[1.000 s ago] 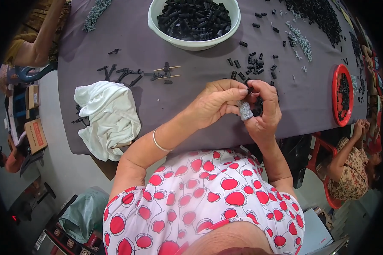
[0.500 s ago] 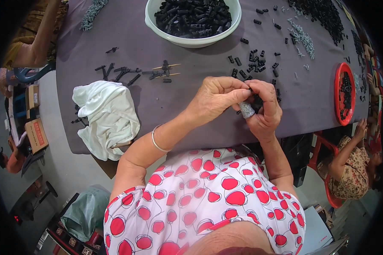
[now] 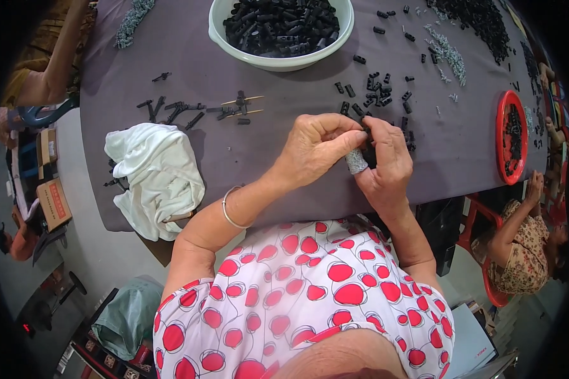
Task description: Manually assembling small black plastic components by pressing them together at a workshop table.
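"Report on the hands, please."

"Left hand (image 3: 316,148): thumb and forefinger pinched together on a small black piece (image 3: 368,137). Right hand (image 3: 389,158): thumb and forefinger curled close round that same piece, a grey wrap (image 3: 356,162) on the thumb. The piece is above the grey tablecloth (image 3: 253,148), between the fingertips — probably of the kind lying loose nearby, though the fingers cover most of it."

"Containers? Take the clock from the hands, twelve being away from the person."

"At eleven o'clock, a round white bowl (image 3: 281,65), heaped with black cylindrical parts (image 3: 281,28). At three, a red oval tray (image 3: 499,136) holding smaller black pieces (image 3: 513,129)."

"Loose stock?"

"Black parts (image 3: 379,95) scattered between twelve and one; grey pieces (image 3: 449,54) piled between one and two. At nine, a white cloth (image 3: 161,177), with dark pieces showing at its left edge."

"Labels and writing?"

"A cardboard box (image 3: 47,211) on the far left, at about eight, bears a red printed panel — lettering too small to read. At five, a flat pale-blue box (image 3: 471,335) carries small red print."
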{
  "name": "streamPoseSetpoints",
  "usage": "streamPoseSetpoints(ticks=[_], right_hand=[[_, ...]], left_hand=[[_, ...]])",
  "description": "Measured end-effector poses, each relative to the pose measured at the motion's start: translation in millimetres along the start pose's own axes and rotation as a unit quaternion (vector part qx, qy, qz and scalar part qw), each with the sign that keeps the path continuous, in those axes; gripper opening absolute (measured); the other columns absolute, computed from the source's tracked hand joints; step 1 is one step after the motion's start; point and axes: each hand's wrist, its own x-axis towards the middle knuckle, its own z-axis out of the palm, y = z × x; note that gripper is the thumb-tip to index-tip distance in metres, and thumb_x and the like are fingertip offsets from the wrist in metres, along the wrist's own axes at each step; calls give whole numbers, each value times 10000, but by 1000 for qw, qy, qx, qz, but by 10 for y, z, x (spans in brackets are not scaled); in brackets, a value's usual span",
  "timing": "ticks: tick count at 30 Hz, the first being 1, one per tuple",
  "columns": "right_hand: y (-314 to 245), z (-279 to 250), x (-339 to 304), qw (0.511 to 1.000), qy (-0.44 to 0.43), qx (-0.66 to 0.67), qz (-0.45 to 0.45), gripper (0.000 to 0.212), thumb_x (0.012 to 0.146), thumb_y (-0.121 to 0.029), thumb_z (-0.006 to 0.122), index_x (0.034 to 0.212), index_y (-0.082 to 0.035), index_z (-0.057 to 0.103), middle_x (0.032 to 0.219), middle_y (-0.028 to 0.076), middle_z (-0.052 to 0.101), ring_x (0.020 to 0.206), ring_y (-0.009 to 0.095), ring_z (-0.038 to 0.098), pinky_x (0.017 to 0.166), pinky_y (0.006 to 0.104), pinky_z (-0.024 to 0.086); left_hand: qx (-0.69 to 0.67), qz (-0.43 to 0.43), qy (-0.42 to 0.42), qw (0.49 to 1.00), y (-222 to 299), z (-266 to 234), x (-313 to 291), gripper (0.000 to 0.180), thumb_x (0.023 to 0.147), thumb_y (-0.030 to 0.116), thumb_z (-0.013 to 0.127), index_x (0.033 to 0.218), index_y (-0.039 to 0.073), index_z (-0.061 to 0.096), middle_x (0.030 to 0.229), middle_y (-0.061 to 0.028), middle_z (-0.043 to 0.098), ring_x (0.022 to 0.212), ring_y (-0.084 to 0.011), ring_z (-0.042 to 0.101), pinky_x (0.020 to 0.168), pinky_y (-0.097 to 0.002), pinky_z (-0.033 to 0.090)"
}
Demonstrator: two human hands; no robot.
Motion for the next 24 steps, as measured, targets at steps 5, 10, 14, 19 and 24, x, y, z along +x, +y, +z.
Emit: streamPoseSetpoints(ticks=[5, 10, 14, 19, 24], right_hand=[[-13, -64, -7, 998, -11, -61, -25, 443, 660, -13, 667, 1090, 47, 577, 967, 182, 607, 852, 348, 598, 740, 407, 510], [-20, -5, -23, 997, -9, -60, -43, 437, 669, -55, 701, 1077, 49, 584, 946, 167, 610, 838, 342, 601, 730, 404, 510], [43, -73, 2, 997, -21, -8, -70, 440, 681, -113, 727, 1071, 39, 589, 919, 142, 615, 829, 321, 603, 716, 400, 499], [80, -102, 22, 996, -10, -27, -82, 442, 678, -150, 739, 1059, 25, 598, 908, 127, 620, 817, 301, 602, 685, 388, 467], [53, -113, 15, 995, -25, -43, -84, 458, 655, -143, 739, 1059, 18, 599, 901, 121, 622, 812, 296, 599, 678, 381, 451]], left_hand=[[37, -4, -17, 999, -1, -17, 11, 174, 866, 128, 638, 916, -32, 685, 714, 3, 633, 594, -23, 487, 498, -187, 377], [54, -36, -37, 997, 23, -47, 18, 197, 860, 156, 641, 896, -33, 686, 695, 2, 623, 588, -32, 494, 497, -194, 381], [37, -26, -54, 998, -2, -35, 12, 223, 870, 176, 627, 894, -40, 676, 700, 1, 616, 596, -46, 511, 506, -199, 389], [-20, -53, -64, 996, 30, -42, 3, 229, 886, 169, 602, 928, -46, 669, 768, -22, 641, 660, -59, 561, 567, -206, 451], [-37, -52, -77, 995, -69, -44, 32, 225, 889, 167, 600, 948, -39, 668, 792, -43, 666, 691, -72, 598, 592, -217, 494]])
